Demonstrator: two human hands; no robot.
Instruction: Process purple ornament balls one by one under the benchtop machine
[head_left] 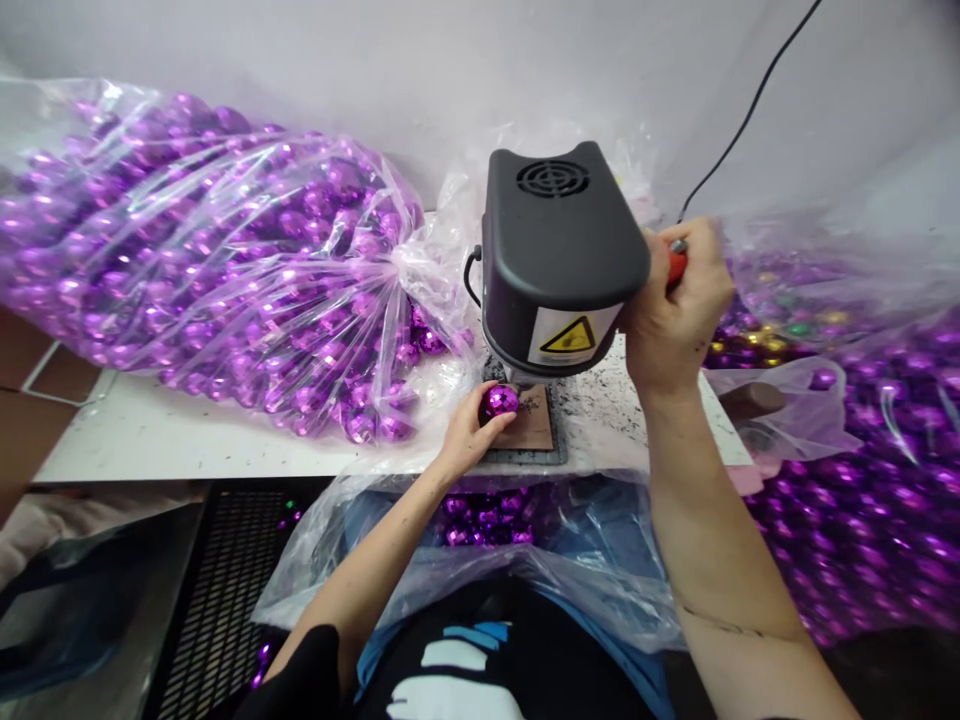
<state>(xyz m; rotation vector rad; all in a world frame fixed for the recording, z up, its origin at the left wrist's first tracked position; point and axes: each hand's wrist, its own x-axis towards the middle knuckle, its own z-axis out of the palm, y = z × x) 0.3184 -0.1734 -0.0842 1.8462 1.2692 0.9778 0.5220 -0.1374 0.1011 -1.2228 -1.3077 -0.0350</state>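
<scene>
Between the thumb and fingers of my left hand (472,430) is a shiny purple faceted ball (501,400). It sits over a brown board (534,425) at the foot of a black machine (566,240) that bears a yellow warning label. My right hand (686,300) is wrapped round a red-handled lever (676,265) on the machine's right side. The machine's head hides what is directly above the ball, so I cannot tell whether anything touches it.
A large tied clear bag of purple balls (225,270) lies on the white table (187,440) at left. More bagged balls (885,500) are at right. An open plastic bag (315,570) with purple balls is over my lap. Black specks cover the table around the machine.
</scene>
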